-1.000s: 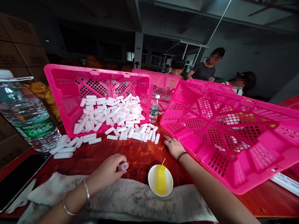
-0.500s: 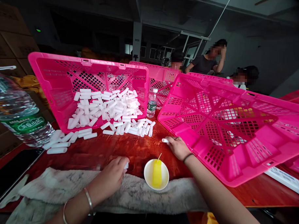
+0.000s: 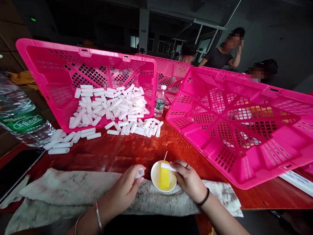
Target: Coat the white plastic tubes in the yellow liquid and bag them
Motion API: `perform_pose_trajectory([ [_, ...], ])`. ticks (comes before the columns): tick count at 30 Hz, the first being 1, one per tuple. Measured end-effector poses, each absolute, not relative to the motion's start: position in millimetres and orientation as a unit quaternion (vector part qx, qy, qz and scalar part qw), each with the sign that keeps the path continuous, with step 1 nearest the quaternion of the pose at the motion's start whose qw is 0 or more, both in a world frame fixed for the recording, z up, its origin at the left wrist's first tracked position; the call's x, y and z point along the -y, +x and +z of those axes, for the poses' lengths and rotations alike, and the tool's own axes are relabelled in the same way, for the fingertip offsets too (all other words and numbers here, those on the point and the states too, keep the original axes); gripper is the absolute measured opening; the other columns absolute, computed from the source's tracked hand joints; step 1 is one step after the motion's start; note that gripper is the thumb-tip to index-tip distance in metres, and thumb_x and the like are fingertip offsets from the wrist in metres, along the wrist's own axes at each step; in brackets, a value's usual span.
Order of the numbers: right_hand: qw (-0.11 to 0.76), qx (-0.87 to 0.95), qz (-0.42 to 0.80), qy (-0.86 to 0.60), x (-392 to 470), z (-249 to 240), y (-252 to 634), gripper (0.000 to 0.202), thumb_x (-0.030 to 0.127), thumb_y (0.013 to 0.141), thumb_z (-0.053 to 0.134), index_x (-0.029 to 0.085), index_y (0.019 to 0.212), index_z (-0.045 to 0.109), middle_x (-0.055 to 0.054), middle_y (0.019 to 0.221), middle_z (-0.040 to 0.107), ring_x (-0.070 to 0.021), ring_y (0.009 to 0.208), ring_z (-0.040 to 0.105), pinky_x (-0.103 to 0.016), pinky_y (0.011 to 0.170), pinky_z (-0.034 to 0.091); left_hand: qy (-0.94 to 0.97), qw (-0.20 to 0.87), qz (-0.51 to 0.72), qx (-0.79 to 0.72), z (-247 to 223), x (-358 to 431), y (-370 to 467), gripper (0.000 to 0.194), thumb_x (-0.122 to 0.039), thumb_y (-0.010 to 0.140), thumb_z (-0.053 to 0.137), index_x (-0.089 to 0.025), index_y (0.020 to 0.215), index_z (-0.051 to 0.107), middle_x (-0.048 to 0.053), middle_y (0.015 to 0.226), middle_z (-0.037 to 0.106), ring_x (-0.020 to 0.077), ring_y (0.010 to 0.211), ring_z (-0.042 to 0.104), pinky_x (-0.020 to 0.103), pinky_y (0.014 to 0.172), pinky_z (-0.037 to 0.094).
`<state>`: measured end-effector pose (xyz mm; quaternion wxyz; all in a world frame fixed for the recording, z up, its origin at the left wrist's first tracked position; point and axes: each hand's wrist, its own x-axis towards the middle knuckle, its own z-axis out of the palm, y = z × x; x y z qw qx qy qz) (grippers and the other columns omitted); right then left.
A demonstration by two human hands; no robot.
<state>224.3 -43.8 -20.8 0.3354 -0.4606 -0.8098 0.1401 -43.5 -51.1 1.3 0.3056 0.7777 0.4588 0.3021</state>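
Observation:
My left hand (image 3: 130, 185) is closed around a short white plastic tube (image 3: 140, 172), its open end tipped up toward me. Between the fingertips of my right hand (image 3: 189, 180) is another white tube (image 3: 168, 166), held nearly level over a small white bowl (image 3: 154, 181). In that bowl lies a yellow block (image 3: 164, 181), possibly a sponge, with a thin wooden stick (image 3: 165, 156) at its far end. Whether the right tube touches the block I cannot tell. Many loose white tubes (image 3: 113, 105) spill from a tipped pink crate (image 3: 45, 69) onto the red table (image 3: 93, 153).
A second pink crate (image 3: 212, 133) lies tilted at the right. A small water bottle (image 3: 160, 102) stands between the crates, a large one (image 3: 20, 116) leans at left above a phone (image 3: 13, 176). A grey cloth (image 3: 87, 190) covers the front edge. Several people sit beyond.
My right hand has come from beside the right crate back to the bowl with its tube. My left hand has turned, so its tube's opening now shows.

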Motion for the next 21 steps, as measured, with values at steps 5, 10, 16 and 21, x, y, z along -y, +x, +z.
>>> perform_pose_trajectory([
  [5,0.331,0.810,0.182,-0.449,45,-18,227,0.028,0.017,0.088,0.047,0.020,0.114,0.058,-0.011,0.108,0.061,-0.0209,0.098,0.060,-0.037,0.084,0.052,0.747,0.346,0.327,-0.464,-6,52,-46,0.017,-0.030,0.092,0.039,-0.023,0.107,0.045,0.002,0.094,0.060,0.0160,0.087,0.059,0.028,0.080,0.049],
  [10,0.332,0.775,0.248,-0.478,48,-11,227,0.023,0.024,0.091,0.047,0.019,0.110,0.058,-0.010,0.100,0.065,-0.0200,0.091,0.062,-0.035,0.082,0.052,0.729,0.374,0.339,-0.463,-10,52,-45,0.018,-0.033,0.093,0.038,-0.022,0.105,0.045,0.003,0.091,0.058,0.0168,0.085,0.057,0.030,0.080,0.047],
  [16,0.368,0.797,0.247,-0.410,48,-17,228,0.020,0.025,0.089,0.051,0.021,0.106,0.060,-0.010,0.101,0.060,-0.0205,0.094,0.059,-0.036,0.081,0.050,0.720,0.382,0.344,-0.466,-10,52,-47,0.019,-0.034,0.093,0.039,-0.022,0.107,0.044,0.003,0.093,0.056,0.0178,0.089,0.055,0.032,0.083,0.045],
  [21,0.382,0.708,0.354,-0.478,53,-16,228,0.027,0.034,0.090,0.049,0.019,0.110,0.058,-0.007,0.088,0.066,-0.0181,0.077,0.064,-0.032,0.067,0.054,0.729,0.376,0.338,-0.460,-11,52,-47,0.018,-0.032,0.093,0.039,-0.022,0.107,0.045,0.002,0.093,0.057,0.0167,0.089,0.055,0.031,0.083,0.045],
])
